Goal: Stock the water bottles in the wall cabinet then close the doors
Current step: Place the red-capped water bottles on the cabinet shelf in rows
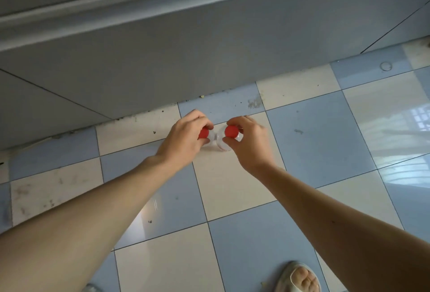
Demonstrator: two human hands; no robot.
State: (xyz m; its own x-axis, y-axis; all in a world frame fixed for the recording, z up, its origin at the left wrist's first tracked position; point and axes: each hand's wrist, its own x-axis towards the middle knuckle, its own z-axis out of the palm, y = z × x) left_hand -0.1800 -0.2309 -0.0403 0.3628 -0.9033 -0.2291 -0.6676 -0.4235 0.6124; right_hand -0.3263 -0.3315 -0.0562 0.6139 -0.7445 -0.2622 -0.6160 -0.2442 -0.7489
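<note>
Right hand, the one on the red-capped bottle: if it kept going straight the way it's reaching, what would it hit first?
The right hand already grips the right bottle at its cap. Beyond that, probably the checkered floor below, then the grey wall; depth is unclear.

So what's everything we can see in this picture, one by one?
Water bottles: two, clear with red caps, upright on the floor near the wall; left bottle, right bottle.
Floor: one, blue and white checked tiles, glossy, some dirt specks.
Wall: one, grey tiles, meeting the floor behind the bottles.
Ring: one, small and clear, on a blue tile at far right.
Sandal: one, pale, on a foot at the bottom edge.
Left hand: grips the left bottle's cap.
Right hand: pinches the right bottle's cap.
</note>
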